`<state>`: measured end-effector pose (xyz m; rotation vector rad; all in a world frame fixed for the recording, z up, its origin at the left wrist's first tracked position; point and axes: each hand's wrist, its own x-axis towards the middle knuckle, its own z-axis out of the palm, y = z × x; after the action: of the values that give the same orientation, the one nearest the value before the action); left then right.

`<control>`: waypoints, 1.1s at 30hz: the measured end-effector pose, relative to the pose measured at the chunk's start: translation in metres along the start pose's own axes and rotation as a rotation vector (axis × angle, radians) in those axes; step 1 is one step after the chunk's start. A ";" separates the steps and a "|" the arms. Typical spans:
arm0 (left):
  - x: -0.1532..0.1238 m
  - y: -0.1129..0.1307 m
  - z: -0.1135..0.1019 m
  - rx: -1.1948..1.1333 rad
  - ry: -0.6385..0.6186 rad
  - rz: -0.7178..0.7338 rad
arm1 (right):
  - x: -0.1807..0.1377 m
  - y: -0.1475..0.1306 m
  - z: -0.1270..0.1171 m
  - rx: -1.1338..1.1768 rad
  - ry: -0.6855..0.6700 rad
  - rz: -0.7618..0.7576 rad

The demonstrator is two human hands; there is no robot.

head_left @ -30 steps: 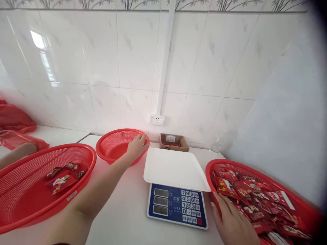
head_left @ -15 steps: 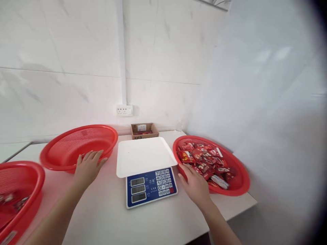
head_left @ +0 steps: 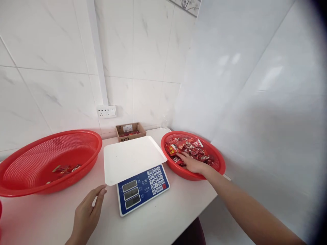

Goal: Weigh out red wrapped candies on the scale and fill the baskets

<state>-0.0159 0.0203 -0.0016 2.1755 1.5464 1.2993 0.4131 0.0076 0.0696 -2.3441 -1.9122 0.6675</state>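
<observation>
My right hand (head_left: 192,163) reaches over the near rim of the right red basket (head_left: 184,175), its fingers stretched over small red snack packets (head_left: 187,148). No packet is lifted in it. At the near left corner of the scale's white tray (head_left: 133,158), my left hand (head_left: 89,209) hovers over the table, thumb and fingers slightly apart with nothing between them. The blue keypad panel of the digital scale (head_left: 145,187) faces me, and its tray holds nothing.
On the left stands another red basket (head_left: 87,163) with a few packets (head_left: 65,170) at its bottom. Behind the scale, a small cardboard box (head_left: 130,136) holds red items. A wall socket (head_left: 106,111) is above the white table (head_left: 143,224). Part of a further red basket shows at the left edge.
My right hand has moved from the basket's rim onto the packets. My left hand has left the left basket and come down beside the scale. The view has turned right.
</observation>
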 end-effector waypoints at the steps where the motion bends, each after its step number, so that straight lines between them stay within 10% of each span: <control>1: 0.001 -0.001 0.000 -0.014 -0.019 -0.020 | 0.004 0.000 0.003 -0.031 0.002 0.030; 10: 0.000 -0.003 -0.003 -0.047 -0.033 -0.031 | 0.023 0.017 0.002 -0.125 0.272 -0.076; 33: 0.002 0.003 -0.005 -0.137 -0.022 -0.040 | 0.017 0.016 -0.046 0.624 0.621 0.227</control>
<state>-0.0174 0.0190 0.0040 2.0585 1.4405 1.3228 0.4463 0.0310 0.1011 -2.0286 -1.0078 0.3901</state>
